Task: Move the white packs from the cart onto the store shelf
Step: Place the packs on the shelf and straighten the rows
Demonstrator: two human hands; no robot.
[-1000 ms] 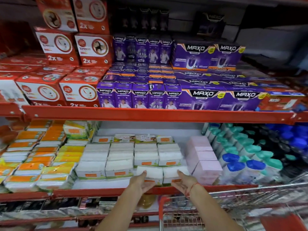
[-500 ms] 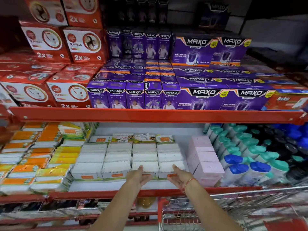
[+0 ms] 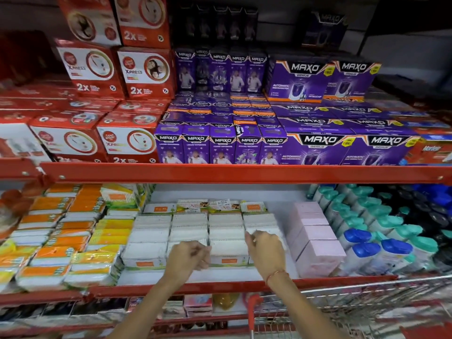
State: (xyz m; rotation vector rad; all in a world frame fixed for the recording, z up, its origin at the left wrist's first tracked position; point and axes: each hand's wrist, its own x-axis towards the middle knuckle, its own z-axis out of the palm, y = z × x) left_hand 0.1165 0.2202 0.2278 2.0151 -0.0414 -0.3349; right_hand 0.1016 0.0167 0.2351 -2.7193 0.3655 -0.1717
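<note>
White packs (image 3: 227,233) with orange labels lie in four columns on the middle store shelf (image 3: 137,276). My left hand (image 3: 188,256) hovers over the front pack of the second column, its fingers curled with nothing seen in them. My right hand (image 3: 265,250), a red thread at the wrist, rests on the front packs of the rightmost column; its blurred fingers touch a pack's top edge. The wire cart (image 3: 342,307) with a red handle stands at the lower right, its contents out of sight.
Pink boxes (image 3: 315,241) stand right of the white packs, then bottles (image 3: 381,243) with blue and teal caps. Orange and yellow packs (image 3: 61,241) fill the left. The red upper shelf edge (image 3: 244,172) overhangs, loaded with purple boxes (image 3: 318,148) and red ones.
Both hands slid two white packs deeper onto the shelf, then rose over the front row. The left hand's fingers have curled in. The view has moved closer.
</note>
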